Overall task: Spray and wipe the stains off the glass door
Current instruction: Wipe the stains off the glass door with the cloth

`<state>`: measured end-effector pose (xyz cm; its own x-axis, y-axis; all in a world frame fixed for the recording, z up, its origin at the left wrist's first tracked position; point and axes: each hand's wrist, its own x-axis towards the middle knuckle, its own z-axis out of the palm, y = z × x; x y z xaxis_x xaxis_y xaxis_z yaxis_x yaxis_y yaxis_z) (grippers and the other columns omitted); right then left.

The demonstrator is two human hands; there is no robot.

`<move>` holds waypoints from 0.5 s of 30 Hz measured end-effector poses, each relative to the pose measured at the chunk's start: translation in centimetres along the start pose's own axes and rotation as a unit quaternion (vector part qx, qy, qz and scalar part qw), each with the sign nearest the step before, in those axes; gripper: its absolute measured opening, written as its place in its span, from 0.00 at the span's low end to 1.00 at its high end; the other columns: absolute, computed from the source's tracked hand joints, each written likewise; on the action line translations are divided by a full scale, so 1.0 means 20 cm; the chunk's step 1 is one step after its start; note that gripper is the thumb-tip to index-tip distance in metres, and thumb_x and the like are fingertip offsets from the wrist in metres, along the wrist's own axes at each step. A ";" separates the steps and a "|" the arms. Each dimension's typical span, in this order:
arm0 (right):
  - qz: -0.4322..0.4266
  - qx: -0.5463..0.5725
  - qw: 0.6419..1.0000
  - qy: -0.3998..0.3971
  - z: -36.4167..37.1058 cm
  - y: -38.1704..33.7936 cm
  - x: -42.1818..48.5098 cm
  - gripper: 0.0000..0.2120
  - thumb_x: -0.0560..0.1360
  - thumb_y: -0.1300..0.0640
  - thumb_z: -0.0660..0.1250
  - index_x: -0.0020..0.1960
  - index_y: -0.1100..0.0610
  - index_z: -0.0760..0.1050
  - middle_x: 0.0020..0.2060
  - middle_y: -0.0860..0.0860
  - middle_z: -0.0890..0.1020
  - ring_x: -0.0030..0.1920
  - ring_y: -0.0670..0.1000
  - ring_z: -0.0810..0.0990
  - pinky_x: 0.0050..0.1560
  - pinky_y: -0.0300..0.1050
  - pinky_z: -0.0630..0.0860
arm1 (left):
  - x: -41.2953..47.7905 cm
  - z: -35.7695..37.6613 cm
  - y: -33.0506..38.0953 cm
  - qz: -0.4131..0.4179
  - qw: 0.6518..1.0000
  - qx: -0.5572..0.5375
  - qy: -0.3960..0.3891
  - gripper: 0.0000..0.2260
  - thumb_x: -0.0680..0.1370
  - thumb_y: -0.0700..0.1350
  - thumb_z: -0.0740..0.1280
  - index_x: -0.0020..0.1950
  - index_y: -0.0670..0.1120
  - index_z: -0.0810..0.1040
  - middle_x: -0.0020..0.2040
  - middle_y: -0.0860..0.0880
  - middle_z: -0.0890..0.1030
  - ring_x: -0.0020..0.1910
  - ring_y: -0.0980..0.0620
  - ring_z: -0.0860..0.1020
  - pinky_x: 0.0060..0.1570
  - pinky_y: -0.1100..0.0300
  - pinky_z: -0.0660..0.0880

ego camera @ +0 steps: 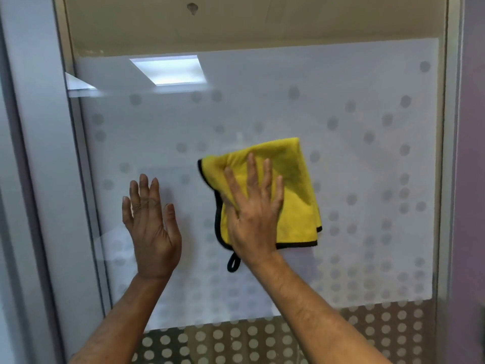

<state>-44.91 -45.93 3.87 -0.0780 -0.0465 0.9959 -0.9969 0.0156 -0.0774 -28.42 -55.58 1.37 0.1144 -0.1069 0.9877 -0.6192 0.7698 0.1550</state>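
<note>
The glass door point(367, 158) fills the view, with a frosted band and a pattern of grey dots. A folded yellow cloth point(296, 195) with a black hem and a black loop lies flat against the glass at the centre. My right hand point(254, 206) presses on the cloth with fingers spread, covering its lower left part. My left hand point(151, 227) is flat on the bare glass to the left of the cloth, fingers apart, holding nothing. No spray bottle is in view.
A metal door frame point(78, 179) runs down the left side and another frame edge point(446, 179) down the right. Above the frosted band the glass is clear, with a ceiling light reflection point(168, 69). Below the band is clear glass with white dots point(262, 342).
</note>
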 end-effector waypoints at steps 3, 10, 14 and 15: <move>-0.090 -0.003 0.994 -0.058 0.03 -0.01 -0.22 0.26 0.84 0.49 0.60 0.81 0.48 0.63 0.84 0.57 0.58 0.84 0.63 0.51 0.81 0.68 0.48 | 0.00 0.00 -0.01 0.002 1.000 0.002 -0.005 0.24 0.89 0.48 0.49 0.83 0.40 0.60 0.85 0.40 0.60 0.85 0.41 0.54 0.82 0.38 0.51; -0.216 0.034 0.958 -0.186 -0.08 0.19 -0.78 0.26 0.84 0.52 0.62 0.81 0.49 0.63 0.84 0.52 0.57 0.84 0.60 0.54 0.81 0.66 0.51 | -0.01 -0.08 0.04 0.000 0.999 0.000 -0.044 0.25 0.88 0.49 0.53 0.84 0.40 0.59 0.85 0.41 0.58 0.86 0.43 0.53 0.83 0.39 0.51; -0.133 0.057 0.972 -0.187 -0.22 0.32 -0.97 0.23 0.86 0.48 0.56 0.80 0.48 0.67 0.83 0.51 0.62 0.83 0.59 0.60 0.77 0.67 0.58 | -0.10 -0.20 0.16 0.030 0.998 -0.044 -0.014 0.22 0.87 0.47 0.58 0.78 0.39 0.70 0.81 0.41 0.69 0.83 0.43 0.63 0.79 0.47 0.59; -0.100 0.058 0.977 -0.177 -0.25 0.33 -1.00 0.22 0.86 0.47 0.56 0.79 0.47 0.68 0.83 0.51 0.63 0.82 0.60 0.61 0.76 0.68 0.59 | -0.15 -0.24 0.20 0.036 0.997 -0.065 -0.011 0.20 0.86 0.47 0.59 0.75 0.40 0.74 0.77 0.43 0.74 0.79 0.44 0.69 0.75 0.50 0.63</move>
<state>-49.89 -39.97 -16.35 0.1399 -0.3805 0.9142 -0.9857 -0.1411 0.0921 -27.63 -49.16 -1.07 0.0556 -0.0607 0.9966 -0.5187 0.8511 0.0808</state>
